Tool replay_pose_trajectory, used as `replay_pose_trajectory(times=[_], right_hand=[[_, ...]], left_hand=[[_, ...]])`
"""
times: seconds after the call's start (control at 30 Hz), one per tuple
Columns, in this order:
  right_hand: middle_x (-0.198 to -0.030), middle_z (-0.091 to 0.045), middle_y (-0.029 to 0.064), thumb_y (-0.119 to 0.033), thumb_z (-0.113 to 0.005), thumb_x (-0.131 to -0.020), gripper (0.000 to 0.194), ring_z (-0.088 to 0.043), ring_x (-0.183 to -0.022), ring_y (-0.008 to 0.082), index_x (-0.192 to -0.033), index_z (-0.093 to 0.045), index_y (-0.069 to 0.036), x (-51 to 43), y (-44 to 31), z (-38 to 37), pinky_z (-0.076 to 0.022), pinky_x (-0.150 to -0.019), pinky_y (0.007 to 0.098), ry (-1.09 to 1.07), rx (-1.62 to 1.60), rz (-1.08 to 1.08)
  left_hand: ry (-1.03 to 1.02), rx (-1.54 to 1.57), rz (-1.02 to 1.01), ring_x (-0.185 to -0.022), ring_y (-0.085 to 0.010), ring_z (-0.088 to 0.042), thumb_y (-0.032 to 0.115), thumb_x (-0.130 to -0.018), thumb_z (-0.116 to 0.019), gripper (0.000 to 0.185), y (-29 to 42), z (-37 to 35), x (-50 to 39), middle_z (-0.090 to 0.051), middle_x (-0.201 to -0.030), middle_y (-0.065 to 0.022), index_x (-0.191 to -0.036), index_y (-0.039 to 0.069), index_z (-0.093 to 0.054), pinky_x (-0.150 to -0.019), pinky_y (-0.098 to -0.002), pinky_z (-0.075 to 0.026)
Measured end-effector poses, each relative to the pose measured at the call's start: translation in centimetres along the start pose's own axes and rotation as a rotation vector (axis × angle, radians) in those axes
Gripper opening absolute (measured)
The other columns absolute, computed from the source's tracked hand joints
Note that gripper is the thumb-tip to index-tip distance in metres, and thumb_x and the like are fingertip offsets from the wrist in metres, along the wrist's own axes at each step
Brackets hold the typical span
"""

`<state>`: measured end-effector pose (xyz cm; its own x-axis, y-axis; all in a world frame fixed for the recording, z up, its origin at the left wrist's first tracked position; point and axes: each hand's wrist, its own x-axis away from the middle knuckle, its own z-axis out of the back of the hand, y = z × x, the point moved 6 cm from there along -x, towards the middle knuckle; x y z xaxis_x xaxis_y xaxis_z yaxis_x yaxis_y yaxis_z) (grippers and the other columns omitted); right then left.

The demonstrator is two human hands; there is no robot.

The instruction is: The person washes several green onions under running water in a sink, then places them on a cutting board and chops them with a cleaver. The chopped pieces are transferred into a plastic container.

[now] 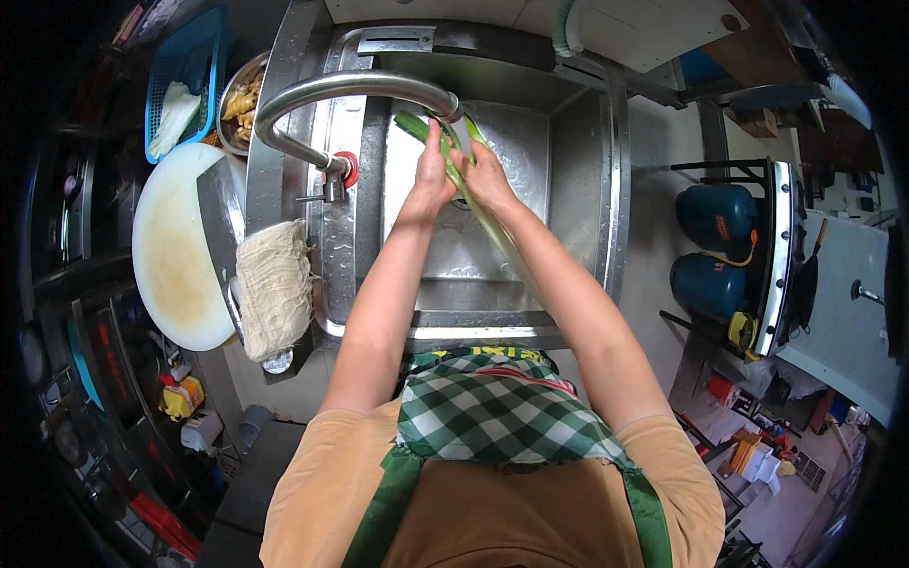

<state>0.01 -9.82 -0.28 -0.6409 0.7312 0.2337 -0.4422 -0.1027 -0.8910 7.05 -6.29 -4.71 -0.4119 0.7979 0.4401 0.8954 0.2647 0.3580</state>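
Note:
A long leek (pixel 481 216) runs slantwise through both my hands over the sink. Its green leaves (pixel 412 126) point to the far side, and the pale stalk reaches back beneath my right forearm. My right hand (pixel 484 174) grips the leek near the leaves. Alongside it, my left hand (pixel 432 174) holds the leek from the left, with its thumb raised and the other fingers partly hidden. Water (pixel 463 136) pours from the curved steel faucet (pixel 355 84) onto the leek between the hands. The stainless steel sink basin (pixel 575 177) is wet.
Left of the sink, a cleaver (pixel 219 202) lies on a round white cutting board (pixel 167 248), near a folded cloth (pixel 275 287). Behind are a steel bowl of ginger (pixel 243 106) and a blue basket (pixel 160 92) with a pale vegetable. Gas cylinders (pixel 714 213) stand at right.

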Motion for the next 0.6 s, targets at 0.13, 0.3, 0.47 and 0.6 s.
replay_pose_trajectory(times=[0.13,0.3,0.47,0.6], right_hand=[[-0.107,-0.056,0.0061,-0.025,-0.053,-0.086,0.033,-0.053,-0.097,0.0175,-0.115,-0.053,-0.008,1.2,-0.1,-0.1,-0.0447,-0.079,0.0331,-0.356,-0.464,-0.192],[-0.100,-0.055,0.0024,-0.018,-0.052,-0.087,0.028,-0.054,-0.088,0.0146,-0.113,-0.053,-0.009,2.4,-1.6,-0.5,-0.0471,-0.072,0.0281,-0.298,-0.577,-0.263],[-0.069,-0.059,0.0054,-0.027,-0.054,-0.086,0.023,-0.055,-0.052,0.0140,-0.101,-0.061,-0.010,2.7,-0.3,0.1,-0.0453,-0.041,0.0286,0.013,-0.182,-0.380],[-0.070,-0.056,0.0010,-0.038,-0.058,-0.083,0.036,-0.052,-0.055,0.0101,-0.098,-0.057,-0.006,3.1,0.6,-1.4,-0.0405,-0.039,0.0242,-0.099,-0.278,-0.428]], left_hand=[[-0.215,-0.006,0.042,-0.089,-0.0241,-0.056,0.071,-0.079,-0.031,0.066,0.6,1.6,0.1,-0.059,-0.093,-0.0122,-0.087,0.009,-0.053,-0.083,-0.0390,-0.047],[-0.290,0.056,0.072,-0.088,-0.0229,-0.055,0.069,-0.081,-0.027,0.064,0.2,2.5,-0.5,-0.058,-0.091,-0.0122,-0.086,0.008,-0.046,-0.080,-0.0367,-0.048],[-0.093,-0.271,-0.028,-0.103,-0.0295,-0.054,0.042,-0.094,-0.034,0.050,0.7,-0.1,2.0,-0.056,-0.109,-0.0210,-0.122,0.000,-0.039,-0.089,-0.0426,-0.045],[-0.046,-0.282,-0.045,-0.104,-0.0326,-0.054,0.036,-0.095,-0.035,0.046,0.4,0.1,3.2,-0.055,-0.111,-0.0239,-0.124,0.000,-0.036,-0.090,-0.0437,-0.044]])
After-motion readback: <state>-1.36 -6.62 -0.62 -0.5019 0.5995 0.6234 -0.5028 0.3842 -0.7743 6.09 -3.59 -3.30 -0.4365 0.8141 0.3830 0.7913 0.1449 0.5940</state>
